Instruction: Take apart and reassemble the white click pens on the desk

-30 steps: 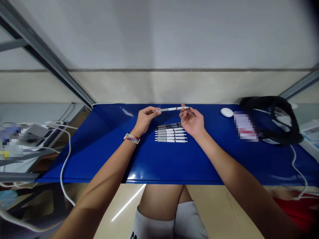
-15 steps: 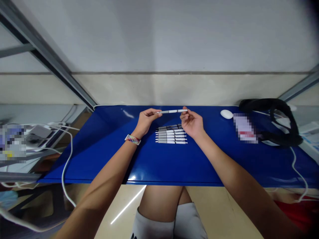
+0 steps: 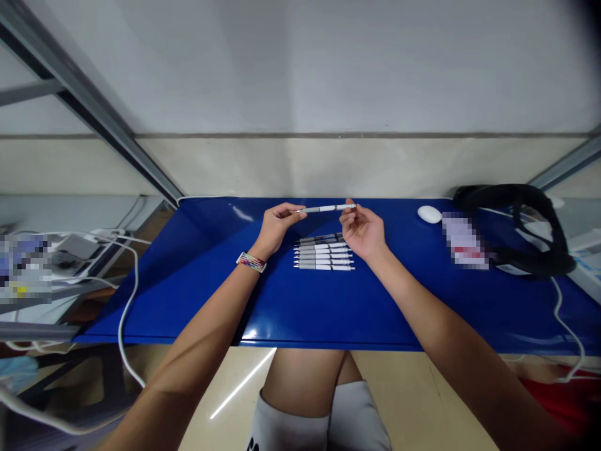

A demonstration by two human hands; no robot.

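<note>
A white and grey pen [image 3: 326, 208] is held level above the table, stretched between my two hands. My left hand [image 3: 280, 223] pinches its grey tip end between thumb and fingers. At the other end, the fingers and thumb of my right hand [image 3: 361, 228] close around the clicker end. Below the held pen, several similar pens [image 3: 323, 255] lie side by side in a row on the blue table [image 3: 300, 313], tips pointing left. The farthest pens in the row look darker, and my right hand hides part of their right ends.
To the right lie a white computer mouse [image 3: 429, 214], a blurred-out packet [image 3: 464, 241] and a black headband-like strap [image 3: 539, 232]. A white cable [image 3: 129, 300] hangs over the left edge. Grey metal posts [image 3: 113, 119] frame the table before a wall.
Both hands keep their hold on the pen with hardly any movement. The view has shifted very slightly; the row of pens is unchanged.
</note>
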